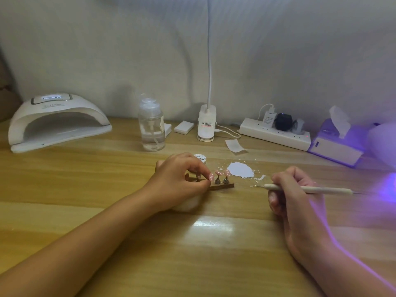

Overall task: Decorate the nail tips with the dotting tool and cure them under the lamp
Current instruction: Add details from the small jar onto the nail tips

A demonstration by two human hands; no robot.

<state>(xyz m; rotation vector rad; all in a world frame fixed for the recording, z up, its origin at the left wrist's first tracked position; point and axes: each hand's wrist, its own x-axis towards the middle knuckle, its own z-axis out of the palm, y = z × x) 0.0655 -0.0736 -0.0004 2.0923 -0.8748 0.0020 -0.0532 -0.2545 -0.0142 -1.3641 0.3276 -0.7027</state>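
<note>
Left hand steadies a tip on the stand, dotting tool poised.

The left hand (182, 179) has its grip closed to a pinch on what looks like a nail tip (211, 176) at the left end of the brown stand (222, 186), and two pink tips (222, 173) sit on pegs just to its right. Right of the stand and apart from it, the right hand (295, 194) grips the dotting tool (306, 189), fingers curled round the shaft and the point aimed at the stand. The curing lamp (60, 123) waits well to the stand's left, further back on the bench (128, 243). I'd plant the right wrist, load lightly from the white patch (240, 170) just behind the stand (paint or paper, I cannot tell) and dab straight down, pinching only the tip's edges.
</note>
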